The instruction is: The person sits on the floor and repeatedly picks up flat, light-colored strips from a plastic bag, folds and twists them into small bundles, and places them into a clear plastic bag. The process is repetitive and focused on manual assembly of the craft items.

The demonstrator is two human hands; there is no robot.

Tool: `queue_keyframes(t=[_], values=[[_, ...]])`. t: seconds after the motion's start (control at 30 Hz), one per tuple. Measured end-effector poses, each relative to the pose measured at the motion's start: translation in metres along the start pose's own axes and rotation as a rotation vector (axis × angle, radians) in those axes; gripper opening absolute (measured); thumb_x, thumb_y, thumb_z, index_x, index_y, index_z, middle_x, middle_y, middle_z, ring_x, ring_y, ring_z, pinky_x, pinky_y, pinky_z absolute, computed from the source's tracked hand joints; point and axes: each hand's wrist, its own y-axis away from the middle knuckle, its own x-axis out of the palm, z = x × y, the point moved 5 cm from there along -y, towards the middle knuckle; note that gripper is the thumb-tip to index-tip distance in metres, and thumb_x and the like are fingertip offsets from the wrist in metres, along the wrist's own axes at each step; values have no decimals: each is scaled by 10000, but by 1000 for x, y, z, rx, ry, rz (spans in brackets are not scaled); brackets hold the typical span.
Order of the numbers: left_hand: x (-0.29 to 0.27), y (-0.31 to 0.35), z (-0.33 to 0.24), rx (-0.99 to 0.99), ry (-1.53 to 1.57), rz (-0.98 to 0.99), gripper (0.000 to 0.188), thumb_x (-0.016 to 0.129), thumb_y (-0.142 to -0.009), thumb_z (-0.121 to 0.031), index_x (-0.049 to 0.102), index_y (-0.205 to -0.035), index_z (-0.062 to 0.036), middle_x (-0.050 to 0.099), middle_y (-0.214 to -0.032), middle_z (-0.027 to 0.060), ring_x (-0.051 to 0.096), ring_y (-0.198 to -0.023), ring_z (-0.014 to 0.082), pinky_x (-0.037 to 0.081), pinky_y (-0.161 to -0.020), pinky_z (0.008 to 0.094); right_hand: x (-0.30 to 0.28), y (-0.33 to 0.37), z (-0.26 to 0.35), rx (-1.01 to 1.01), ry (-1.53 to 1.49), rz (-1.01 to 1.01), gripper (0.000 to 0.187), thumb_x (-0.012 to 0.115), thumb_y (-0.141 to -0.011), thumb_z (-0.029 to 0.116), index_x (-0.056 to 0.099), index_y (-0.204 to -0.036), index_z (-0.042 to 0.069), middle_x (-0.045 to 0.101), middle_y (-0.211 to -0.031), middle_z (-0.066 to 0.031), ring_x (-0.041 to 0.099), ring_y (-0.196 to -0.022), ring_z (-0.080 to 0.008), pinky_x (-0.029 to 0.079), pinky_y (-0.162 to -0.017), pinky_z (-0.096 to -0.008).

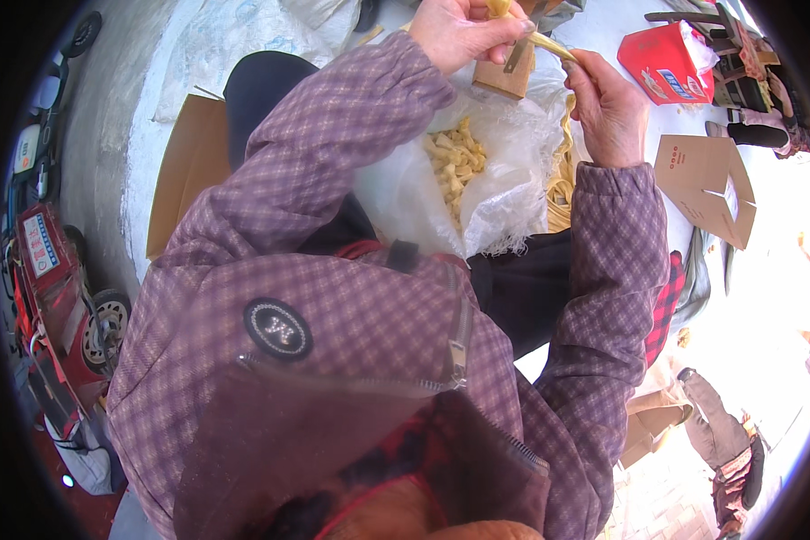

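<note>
Near the top edge my left hand (466, 36) pinches one part of a yellow strip (552, 46), which bunches above its fingers. My right hand (610, 106) grips the strip's other end between thumb and fingers, so it stretches between the two hands. Just below it stands a flat metal blade (516, 58) on a wooden block (503, 79); I cannot tell whether strip and blade touch. A white woven plastic sack (506, 209) lies open below, holding many short yellow pieces (456, 162). Long yellow strips (561, 184) hang beside it, under my right wrist.
An open cardboard box (187, 166) stands left of my legs, and another cardboard box (706, 184) lies to the right. A red bag (666, 65) stands at the upper right. A red three-wheeled vehicle (67, 297) is at the far left. Another person's legs (715, 418) show at the lower right.
</note>
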Motion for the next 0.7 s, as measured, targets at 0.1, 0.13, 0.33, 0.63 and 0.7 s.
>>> queue_keyframes(t=[0.1,0.13,0.33,0.63,0.7], values=[[-23,-16,27,44,-95,-112,56,611,-809,-104,594,-809,-50,560,-638,2,490,-491,49,360,-452,173,22,-17,-24,-152,133,-66,131,578,-824,160,616,-936,102,603,-714,-104,579,-622,-271,457,-573,-341],[-29,-18,32,58,-132,-161,56,612,-809,-105,596,-809,-51,560,-638,2,486,-486,48,356,-451,173,29,-21,-28,-179,150,-74,131,579,-819,170,617,-929,109,606,-733,-113,579,-657,-296,460,-594,-359],[-25,-3,41,43,-250,-123,63,612,-810,-117,599,-794,-59,547,-597,-4,482,-475,47,350,-426,180,47,-2,-69,34,291,-9,146,577,-821,155,619,-946,92,614,-703,-114,599,-622,-261,472,-588,-343],[9,77,23,431,-1171,37,332,646,-791,-305,586,-993,-49,577,-839,61,553,-789,169,448,-687,297,37,78,10,213,-657,-143,184,517,-884,68,595,-1027,-17,613,-759,-43,572,-586,-72,458,-552,-193],[15,93,58,-365,-481,114,299,620,-820,-302,596,-992,-59,593,-862,32,562,-794,138,461,-673,278,40,102,33,158,-678,-118,213,494,-899,60,560,-1063,-60,627,-830,-95,608,-675,-115,483,-610,-194]])
